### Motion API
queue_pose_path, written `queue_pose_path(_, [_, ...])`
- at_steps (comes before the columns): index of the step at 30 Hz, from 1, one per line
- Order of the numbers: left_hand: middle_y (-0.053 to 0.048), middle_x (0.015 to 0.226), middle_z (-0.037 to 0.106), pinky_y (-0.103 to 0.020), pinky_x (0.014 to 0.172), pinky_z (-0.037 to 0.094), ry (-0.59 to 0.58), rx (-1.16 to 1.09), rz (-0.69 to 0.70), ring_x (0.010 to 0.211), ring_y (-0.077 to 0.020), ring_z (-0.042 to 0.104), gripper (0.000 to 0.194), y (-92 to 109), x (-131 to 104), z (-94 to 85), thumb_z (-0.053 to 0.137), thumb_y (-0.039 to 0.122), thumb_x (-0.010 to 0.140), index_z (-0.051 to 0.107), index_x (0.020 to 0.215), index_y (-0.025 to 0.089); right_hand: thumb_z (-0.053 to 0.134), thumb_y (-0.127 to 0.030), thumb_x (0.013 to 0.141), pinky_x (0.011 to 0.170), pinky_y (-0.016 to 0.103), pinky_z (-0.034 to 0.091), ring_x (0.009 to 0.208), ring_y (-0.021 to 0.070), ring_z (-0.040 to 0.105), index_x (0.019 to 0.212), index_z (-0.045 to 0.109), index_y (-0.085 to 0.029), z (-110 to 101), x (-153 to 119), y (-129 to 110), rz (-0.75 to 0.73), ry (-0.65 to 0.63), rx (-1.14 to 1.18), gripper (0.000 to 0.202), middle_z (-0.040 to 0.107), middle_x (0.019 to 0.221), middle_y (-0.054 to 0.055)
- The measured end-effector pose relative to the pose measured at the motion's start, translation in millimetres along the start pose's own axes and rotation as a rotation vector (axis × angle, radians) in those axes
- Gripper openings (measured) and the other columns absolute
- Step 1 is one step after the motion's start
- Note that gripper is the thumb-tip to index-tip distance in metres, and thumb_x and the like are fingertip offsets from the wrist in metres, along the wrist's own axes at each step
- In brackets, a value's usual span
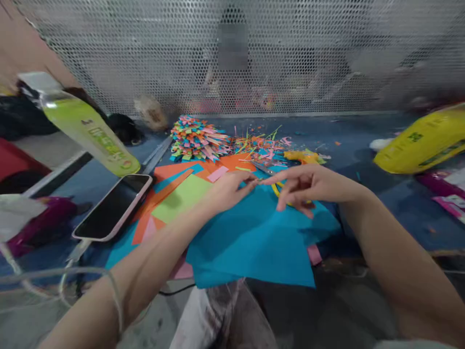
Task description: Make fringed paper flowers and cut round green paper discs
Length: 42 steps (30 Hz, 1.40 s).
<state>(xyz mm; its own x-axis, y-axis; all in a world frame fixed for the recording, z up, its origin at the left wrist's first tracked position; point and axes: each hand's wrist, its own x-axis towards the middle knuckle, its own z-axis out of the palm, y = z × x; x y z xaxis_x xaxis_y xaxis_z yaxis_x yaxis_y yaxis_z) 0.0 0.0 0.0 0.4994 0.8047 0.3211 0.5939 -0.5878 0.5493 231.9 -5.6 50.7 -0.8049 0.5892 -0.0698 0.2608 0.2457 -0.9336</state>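
My left hand (229, 190) is above the coloured paper, thumb and fingers pinched together; whatever lies between the fingertips is too small to make out. Almost meeting those fingertips is the stretched index finger of my right hand (314, 185), whose other fingers are loosely bent and apart. Scissors (266, 169) with yellow handles lie partly hidden beneath my right hand. Under both hands spread large blue paper sheets (250, 242), overhanging the table's front edge. Green paper (185, 196) and orange paper (167, 194) lie by my left forearm.
A cone of colourful paper strips (196, 140) stands behind, beside a heap of paper scraps (261, 148) and an orange-yellow tool (303, 156). A phone (114, 206) and a green drink bottle (89, 128) are left. A yellow package (423, 140) is right. Perforated metal (163, 58) rises behind.
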Motion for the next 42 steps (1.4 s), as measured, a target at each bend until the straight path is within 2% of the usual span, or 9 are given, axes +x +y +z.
queue_pose_path(4, [-0.004, 0.07, 0.069, -0.024, 0.059, 0.046, 0.022, -0.373, -0.216, 0.062, -0.0129, 0.061, 0.048, 4, 2, 2.7, 0.038, 0.052, 0.089, 0.066, 0.081, 0.014, 0.063, -0.035, 0.08, 0.053, 0.024, 0.047, 0.062, 0.0111, 0.059, 0.099, 0.063, -0.017, 4, 17, 14, -0.062, 0.405, -0.151, 0.026, 0.067, 0.085, 0.005])
queue_pose_path(7, [-0.005, 0.071, 0.07, -0.026, 0.061, 0.05, -0.068, -0.644, -0.269, 0.063, -0.0149, 0.064, 0.05, 6, 2, 5.9, 0.043, 0.058, 0.085, 0.065, 0.085, 0.014, 0.067, -0.038, 0.076, 0.067, 0.03, 0.052, 0.081, 0.0171, 0.061, 0.091, 0.06, -0.019, 7, 25, 27, -0.101, 0.518, -0.233, 0.026, 0.064, 0.093, 0.006])
queue_pose_path(9, [-0.006, 0.072, 0.07, -0.026, 0.061, 0.051, -0.1, -0.671, -0.27, 0.065, -0.0154, 0.065, 0.051, 6, 1, 7.5, 0.044, 0.06, 0.083, 0.065, 0.081, 0.013, 0.07, -0.039, 0.071, 0.072, 0.032, 0.053, 0.092, 0.0203, 0.061, 0.095, 0.057, -0.021, 9, 28, 32, -0.112, 0.581, -0.212, 0.033, 0.062, 0.096, 0.006])
queue_pose_path(15, [-0.005, 0.077, 0.071, -0.024, 0.062, 0.05, -0.118, -0.712, -0.283, 0.071, -0.0148, 0.066, 0.051, 7, 0, 8.4, 0.046, 0.061, 0.082, 0.066, 0.085, 0.014, 0.071, -0.039, 0.069, 0.07, 0.034, 0.054, 0.077, 0.0183, 0.065, 0.079, 0.057, -0.02, 14, 32, 35, -0.063, 0.425, -0.07, 0.026, 0.067, 0.079, 0.003])
queue_pose_path(20, [-0.004, 0.076, 0.071, -0.023, 0.061, 0.049, -0.11, -0.725, -0.273, 0.069, -0.0137, 0.065, 0.041, 5, 1, 10.1, 0.068, 0.051, 0.07, 0.065, 0.085, 0.013, 0.074, -0.038, 0.067, 0.066, 0.031, 0.053, 0.069, 0.0162, 0.065, 0.076, 0.059, -0.02, 12, 33, 41, -0.078, 0.519, -0.046, 0.025, 0.068, 0.074, 0.001])
queue_pose_path(23, [-0.006, 0.08, 0.071, -0.024, 0.062, 0.048, -0.115, -0.676, -0.261, 0.068, -0.0129, 0.064, 0.039, 3, 1, 9.5, 0.065, 0.05, 0.073, 0.065, 0.085, 0.013, 0.074, -0.037, 0.066, 0.064, 0.03, 0.053, 0.068, 0.0162, 0.065, 0.075, 0.058, -0.02, 11, 32, 41, -0.061, 0.51, -0.057, 0.025, 0.067, 0.071, 0.001])
queue_pose_path(30, [0.0, 0.065, 0.064, -0.02, 0.052, 0.033, -0.134, -0.18, -0.136, 0.056, -0.0082, 0.051, 0.023, 9, 0, 1.8, 0.059, 0.034, 0.08, 0.069, 0.074, 0.014, 0.07, -0.034, 0.07, 0.067, 0.031, 0.052, 0.081, 0.0193, 0.066, 0.093, 0.064, -0.018, 14, 29, 32, -0.051, 0.463, -0.353, 0.029, 0.07, 0.09, 0.006])
queue_pose_path(35, [0.003, 0.061, 0.06, -0.02, 0.053, 0.033, -0.076, -0.15, -0.123, 0.057, -0.0077, 0.049, 0.024, 8, 0, 4.0, 0.061, 0.036, 0.079, 0.066, 0.07, 0.014, 0.068, -0.04, 0.074, 0.066, 0.03, 0.051, 0.076, 0.0185, 0.065, 0.08, 0.069, -0.019, 18, 30, 31, -0.093, 0.541, -0.426, 0.022, 0.071, 0.083, 0.005])
queue_pose_path(42, [0.003, 0.062, 0.059, -0.021, 0.054, 0.034, 0.028, -0.115, -0.163, 0.056, -0.0074, 0.047, 0.024, 5, 0, 4.5, 0.063, 0.038, 0.078, 0.065, 0.069, 0.016, 0.066, -0.034, 0.077, 0.062, 0.027, 0.05, 0.074, 0.0166, 0.066, 0.087, 0.068, -0.019, 24, 30, 30, -0.13, 0.59, -0.53, 0.017, 0.072, 0.085, 0.004])
